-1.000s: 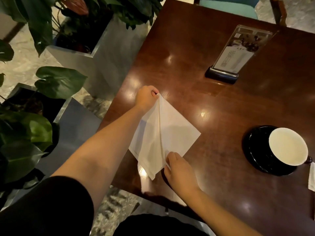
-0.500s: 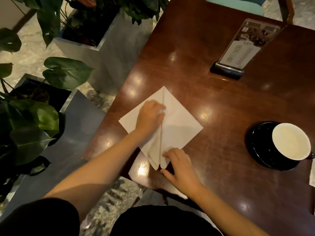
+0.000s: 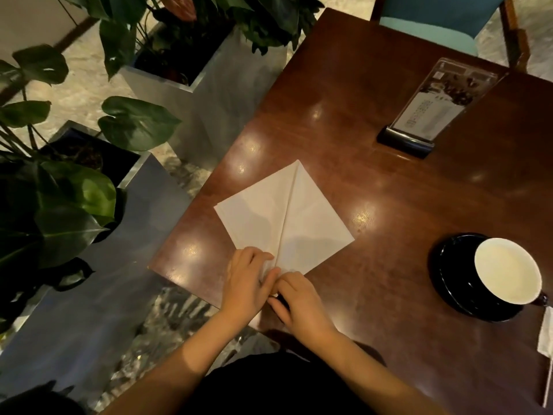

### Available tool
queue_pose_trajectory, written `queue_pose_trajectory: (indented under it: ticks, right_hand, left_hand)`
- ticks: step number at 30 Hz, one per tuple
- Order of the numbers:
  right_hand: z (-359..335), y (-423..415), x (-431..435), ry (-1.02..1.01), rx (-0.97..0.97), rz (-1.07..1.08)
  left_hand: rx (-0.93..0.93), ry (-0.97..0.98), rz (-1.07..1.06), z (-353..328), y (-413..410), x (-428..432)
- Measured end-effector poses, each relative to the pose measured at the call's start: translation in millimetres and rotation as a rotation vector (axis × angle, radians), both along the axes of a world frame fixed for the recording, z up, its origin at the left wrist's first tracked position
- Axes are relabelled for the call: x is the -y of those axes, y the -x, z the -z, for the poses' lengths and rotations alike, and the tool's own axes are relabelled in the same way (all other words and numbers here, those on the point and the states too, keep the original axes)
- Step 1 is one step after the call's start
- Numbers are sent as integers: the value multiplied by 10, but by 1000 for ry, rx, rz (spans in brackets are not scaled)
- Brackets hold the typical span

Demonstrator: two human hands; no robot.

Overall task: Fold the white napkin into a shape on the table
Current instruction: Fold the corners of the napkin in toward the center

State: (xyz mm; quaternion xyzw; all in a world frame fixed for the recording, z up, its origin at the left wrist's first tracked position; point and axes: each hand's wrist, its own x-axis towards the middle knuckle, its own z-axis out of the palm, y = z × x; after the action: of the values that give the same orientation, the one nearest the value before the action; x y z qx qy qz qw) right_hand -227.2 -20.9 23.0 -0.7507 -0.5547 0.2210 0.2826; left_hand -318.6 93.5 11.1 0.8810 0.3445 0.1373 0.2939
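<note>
Near corner of napkin (image 3: 284, 223) beneath left hand (image 3: 245, 283) and right hand (image 3: 302, 298); menu stand (image 3: 431, 115) print unreadable

A dark glossy table (image 3: 389, 205) is seen. A white napkin (image 3: 302, 226), a menu stand (image 3: 425, 115) and a black saucer (image 3: 449, 274) are laid on it.

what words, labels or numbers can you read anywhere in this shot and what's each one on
Nothing here can be read.
Menu card stand: rows of print under a dark picture, all too small and blurred to read.
White napkin: no print shows.
Cup and saucer: no marking shows.
Sachet at the right edge: no legible print.
</note>
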Motion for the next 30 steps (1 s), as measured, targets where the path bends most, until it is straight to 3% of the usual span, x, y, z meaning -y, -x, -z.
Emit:
queue_pose_trajectory:
  ticks: [3,6,8,15,21,24,26,30]
  right_hand:
    - [-114,-174,71,-23,-23,-1]
    - [-168,-592,48,-40,125,292]
    - [-158,-872,-3,50,214,386]
    - [-112,-806,159,160,390,89]
    - [-135,-463,54,53,285,48]
    - [-27,-410,-355,54,285,-191]
    - [100,-462,-574,107,408,-377]
    - [253,-788,-728,134,503,-522]
  left_hand:
    - [-43,-22,-78,-9,-44,108]
    - [-88,-74,-112,-1,-74,200]
    - [-118,-100,-121,-8,-90,235]
    - [-201,-153,-183,-90,14,83]
    - [-200,-197,-230,-27,93,188]
    - [-142,-170,-283,-5,62,205]
    - [-82,-134,-307,40,77,200]
    - [-32,-91,-333,98,126,187]
